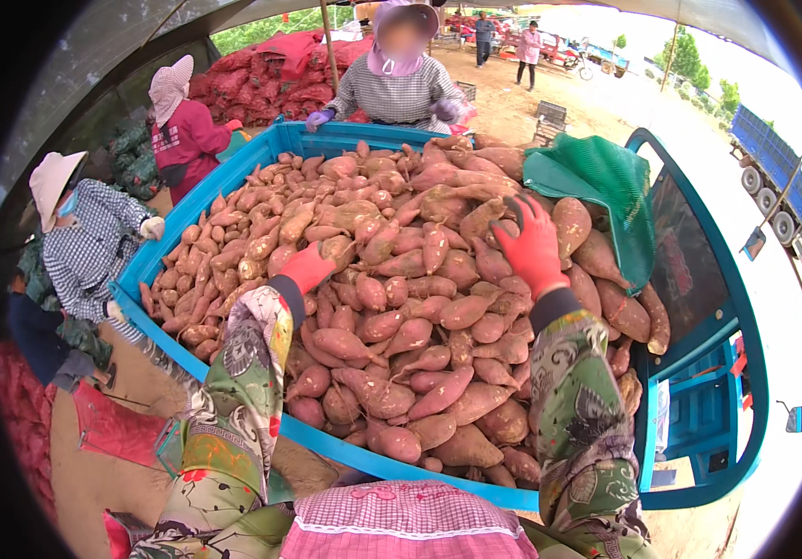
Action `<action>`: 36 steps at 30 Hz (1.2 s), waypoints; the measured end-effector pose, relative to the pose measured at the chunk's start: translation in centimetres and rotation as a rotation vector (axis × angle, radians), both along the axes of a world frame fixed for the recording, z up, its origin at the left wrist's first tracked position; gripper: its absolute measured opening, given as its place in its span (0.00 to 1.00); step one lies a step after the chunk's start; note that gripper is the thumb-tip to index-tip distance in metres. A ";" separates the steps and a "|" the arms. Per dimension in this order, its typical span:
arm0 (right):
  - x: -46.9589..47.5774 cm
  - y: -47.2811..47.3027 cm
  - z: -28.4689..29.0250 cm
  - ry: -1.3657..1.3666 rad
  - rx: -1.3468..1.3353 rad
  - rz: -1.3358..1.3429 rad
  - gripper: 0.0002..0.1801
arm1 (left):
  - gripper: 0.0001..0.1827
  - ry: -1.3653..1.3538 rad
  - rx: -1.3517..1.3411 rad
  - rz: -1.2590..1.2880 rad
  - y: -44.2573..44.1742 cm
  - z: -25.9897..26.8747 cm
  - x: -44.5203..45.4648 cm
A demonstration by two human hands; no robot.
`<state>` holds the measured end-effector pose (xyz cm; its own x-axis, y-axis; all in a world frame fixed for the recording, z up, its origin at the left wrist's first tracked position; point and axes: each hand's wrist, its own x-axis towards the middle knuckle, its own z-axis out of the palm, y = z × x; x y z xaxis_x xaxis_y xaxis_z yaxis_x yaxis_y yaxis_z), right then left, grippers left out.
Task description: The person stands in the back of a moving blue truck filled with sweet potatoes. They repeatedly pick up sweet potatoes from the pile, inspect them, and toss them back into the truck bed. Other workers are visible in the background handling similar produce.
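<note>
Sweet potatoes (401, 279) fill a blue metal truck bed (352, 458) in front of me. My left hand (307, 267), in a red glove, lies on the heap at centre-left, its fingertips against a brownish sweet potato (337, 253); whether it grips it I cannot tell. Farther right, my right hand (531, 244), also red-gloved, is spread over the heap with fingers apart, just left of some large sweet potatoes (571, 225). A green mesh sack (600, 192) drapes over the heap beyond that hand.
One person (394, 91) stands at the far side of the bed, two more (93, 230) (187, 136) along its left. A blue frame (750, 433) bounds the right end. Red mesh sacks (261, 77) are piled behind; a blue truck (785, 175) stands at far right.
</note>
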<state>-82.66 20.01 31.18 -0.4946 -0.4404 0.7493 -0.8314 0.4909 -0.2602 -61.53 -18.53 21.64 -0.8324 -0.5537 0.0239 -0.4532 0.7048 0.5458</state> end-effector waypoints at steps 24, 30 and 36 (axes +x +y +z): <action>5.3 -0.4 -4.2 -0.274 -0.242 0.238 0.17 | 0.21 0.611 1.273 -0.079 9.3 -2.6 12.9; 15.8 -0.9 -5.9 -0.058 0.185 0.594 0.23 | 0.30 0.608 1.249 -0.110 14.5 3.9 11.5; 13.0 1.1 0.0 -0.140 0.054 0.402 0.29 | 0.41 0.376 0.967 -0.175 14.3 2.2 9.9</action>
<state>-69.66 21.10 31.15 -0.3709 -0.6558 0.6576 -0.9179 0.1512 -0.3669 -51.66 -4.24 23.89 -0.9333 -0.3474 -0.0908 -0.0718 -0.0671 0.9952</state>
